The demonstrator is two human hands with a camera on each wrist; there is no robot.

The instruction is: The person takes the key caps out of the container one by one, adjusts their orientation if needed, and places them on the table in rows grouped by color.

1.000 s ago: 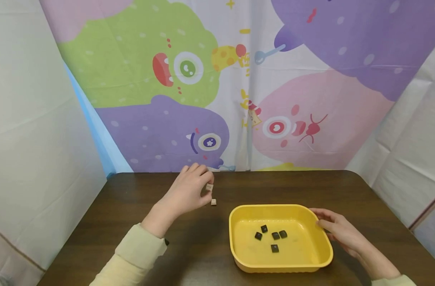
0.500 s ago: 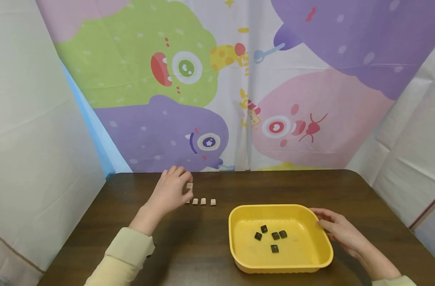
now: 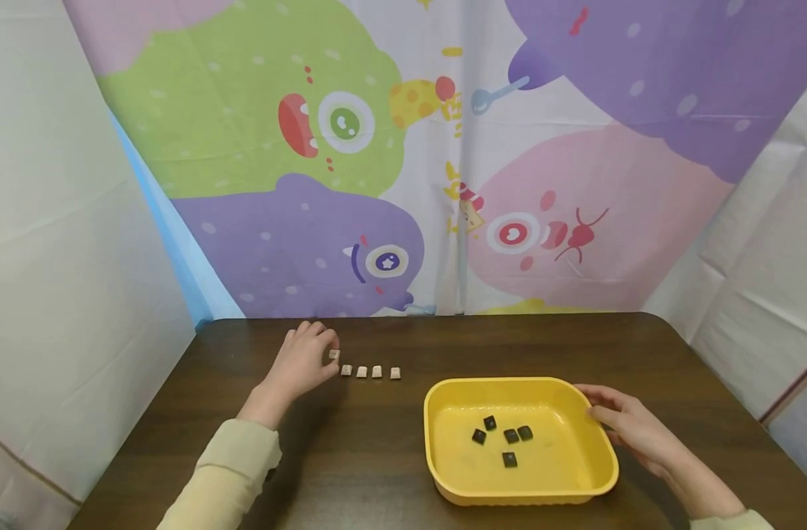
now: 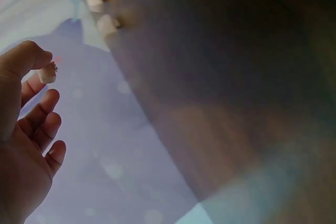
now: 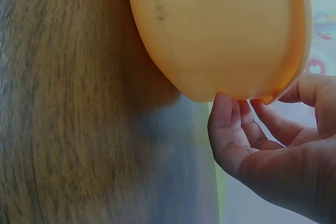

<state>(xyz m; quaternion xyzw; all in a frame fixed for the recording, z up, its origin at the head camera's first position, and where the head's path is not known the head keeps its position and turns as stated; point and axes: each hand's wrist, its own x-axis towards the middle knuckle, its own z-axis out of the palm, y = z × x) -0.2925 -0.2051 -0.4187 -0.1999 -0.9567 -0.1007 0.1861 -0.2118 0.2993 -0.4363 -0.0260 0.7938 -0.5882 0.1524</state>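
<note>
My left hand (image 3: 300, 362) pinches a white keycap (image 3: 334, 355) between thumb and index finger, just above the table and off the left end of a row of several white keycaps (image 3: 361, 372). In the left wrist view the held keycap (image 4: 48, 73) sits at the fingertips, and the other fingers are loosely bent. My right hand (image 3: 637, 433) holds the right side of a yellow plastic basin (image 3: 523, 497), its thumb at the rim. Several black keycaps (image 3: 511, 436) lie scattered on the basin's floor. The right wrist view shows fingertips against the outer wall of the basin (image 5: 220, 35).
A dark brown wooden table (image 3: 350, 471) carries everything. Behind its far edge hangs a curtain (image 3: 437, 280) printed with cartoon monsters. Pale cloth hangs at the left (image 3: 79, 258) and right sides.
My left hand has moved left and slightly down with the keycap, uncovering the row of white keycaps on the table. The right hand and the basin have stayed where they were.
</note>
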